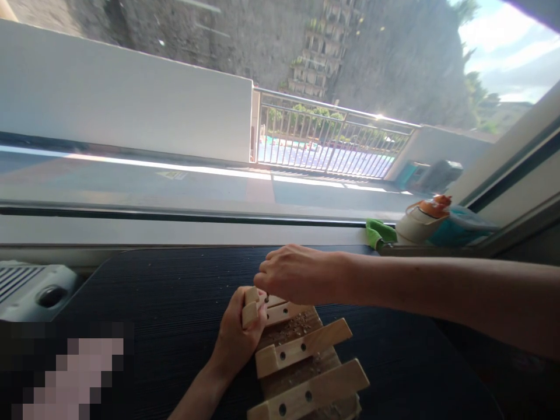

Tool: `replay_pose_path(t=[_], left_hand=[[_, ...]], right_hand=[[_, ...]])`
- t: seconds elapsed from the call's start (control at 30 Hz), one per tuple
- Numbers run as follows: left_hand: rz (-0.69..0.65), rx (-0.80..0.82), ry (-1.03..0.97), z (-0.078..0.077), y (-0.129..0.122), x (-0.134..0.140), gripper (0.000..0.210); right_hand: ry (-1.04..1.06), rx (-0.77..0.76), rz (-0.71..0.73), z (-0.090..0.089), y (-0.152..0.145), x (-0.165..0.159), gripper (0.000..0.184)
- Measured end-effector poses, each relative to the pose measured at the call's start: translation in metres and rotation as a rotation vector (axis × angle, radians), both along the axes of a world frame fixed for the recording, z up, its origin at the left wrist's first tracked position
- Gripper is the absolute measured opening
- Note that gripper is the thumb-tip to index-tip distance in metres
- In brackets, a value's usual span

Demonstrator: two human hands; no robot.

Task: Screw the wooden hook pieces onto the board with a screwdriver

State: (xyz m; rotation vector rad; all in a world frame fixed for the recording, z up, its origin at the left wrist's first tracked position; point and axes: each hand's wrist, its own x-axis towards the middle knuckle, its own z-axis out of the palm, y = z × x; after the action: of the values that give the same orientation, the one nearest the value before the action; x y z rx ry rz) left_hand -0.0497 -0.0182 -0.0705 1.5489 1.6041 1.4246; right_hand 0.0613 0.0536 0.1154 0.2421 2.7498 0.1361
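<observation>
On the dark table lies a rough wooden board [308, 364], crossed by several pale wooden slats. Two dark holes show in the near slat [332, 382] and in the middle slat [330, 338]. My left hand [238, 329] is wrapped round the left ends of the far slats [286, 315], its thumb toward me. Above those slats my right hand [289, 274] is closed, with its fingertips pointing down near a hole. A small dark bit shows under the fingertips; what it is I cannot make out. Wood crumbs [297, 326] are scattered on the board.
The dark table [175, 326] reaches to a window ledge [175, 233]. A white appliance with a vent [39, 286] stands at the left. On the right of the ledge are a green cloth [380, 233], a white pot [415, 224] and a teal container [464, 224].
</observation>
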Motion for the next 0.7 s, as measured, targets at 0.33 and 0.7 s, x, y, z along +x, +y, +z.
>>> replay_pose_path(t=[0.33, 0.7], left_hand=[[-0.010, -0.042, -0.025, 0.001, 0.001, 0.000, 0.014], [-0.637, -0.594, -0.266, 0.063, -0.013, -0.053, 0.039]], right_hand=[[0.135, -0.017, -0.412, -0.017, 0.001, 0.005, 0.030], [0.200, -0.104, -0.392, -0.010, -0.014, 0.010, 0.026]])
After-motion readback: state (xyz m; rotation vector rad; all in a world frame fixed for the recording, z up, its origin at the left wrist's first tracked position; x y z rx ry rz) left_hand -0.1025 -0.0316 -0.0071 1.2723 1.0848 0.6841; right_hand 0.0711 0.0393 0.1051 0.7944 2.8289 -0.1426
